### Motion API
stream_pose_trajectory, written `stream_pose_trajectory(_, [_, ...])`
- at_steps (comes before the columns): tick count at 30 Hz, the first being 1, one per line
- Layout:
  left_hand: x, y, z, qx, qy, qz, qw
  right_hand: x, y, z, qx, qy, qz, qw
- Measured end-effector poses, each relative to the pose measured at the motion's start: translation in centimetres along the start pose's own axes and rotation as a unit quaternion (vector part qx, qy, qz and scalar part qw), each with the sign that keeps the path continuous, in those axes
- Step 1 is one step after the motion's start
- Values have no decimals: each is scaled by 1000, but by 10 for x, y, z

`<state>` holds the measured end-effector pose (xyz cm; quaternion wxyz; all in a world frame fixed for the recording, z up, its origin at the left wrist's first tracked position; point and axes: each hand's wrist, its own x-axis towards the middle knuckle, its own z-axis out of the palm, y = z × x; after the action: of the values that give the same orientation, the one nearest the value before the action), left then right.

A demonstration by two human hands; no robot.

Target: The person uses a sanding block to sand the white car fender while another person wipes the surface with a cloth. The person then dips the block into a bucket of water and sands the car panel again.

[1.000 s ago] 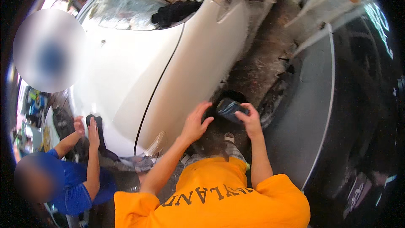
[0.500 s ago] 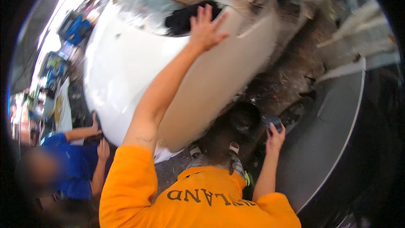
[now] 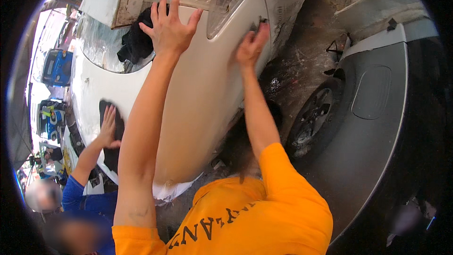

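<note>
My left hand (image 3: 171,30) is spread open at the upper edge of the white car panel (image 3: 193,108), beside a bunched black cloth (image 3: 132,45) and the plastic-covered glass (image 3: 99,38). My right hand (image 3: 252,46) is on the panel's right side near the curved window corner, closed on a small dark pad (image 3: 258,25), mostly hidden under my fingers. At the lower left, a co-worker's hand (image 3: 108,125) lies on a long black block (image 3: 116,148) against the white bodywork.
A co-worker in blue (image 3: 92,202) works at my left. A dark grey car (image 3: 363,146) with a wheel (image 3: 315,112) stands at my right, beside a strip of stained floor (image 3: 309,33). Paper and plastic sheeting (image 3: 288,9) cover the white car's upper part. Blue vehicles (image 3: 56,66) show far left.
My right hand has risen from low between the cars onto the white panel with the dark pad. My left hand, spread, has shifted left. The co-worker's hand has moved up.
</note>
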<state>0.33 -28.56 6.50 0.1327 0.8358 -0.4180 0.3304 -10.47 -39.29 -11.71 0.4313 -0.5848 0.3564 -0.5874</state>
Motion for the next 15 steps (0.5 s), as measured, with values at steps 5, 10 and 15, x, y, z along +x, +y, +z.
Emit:
stream_pose_trajectory(5, [-15,-12,4,19,-20,-5,1000,-174,-76,-11,-43,-206,31,977])
stream_pose_trajectory(10, [-9,-1,-1,20,-22,-7,1000,-5,-31,24,-84,-177,-31,980])
stream_pose_trajectory(15, [-7,2,0,28,-19,1,999,11,-36,37,-88,-116,-23,989])
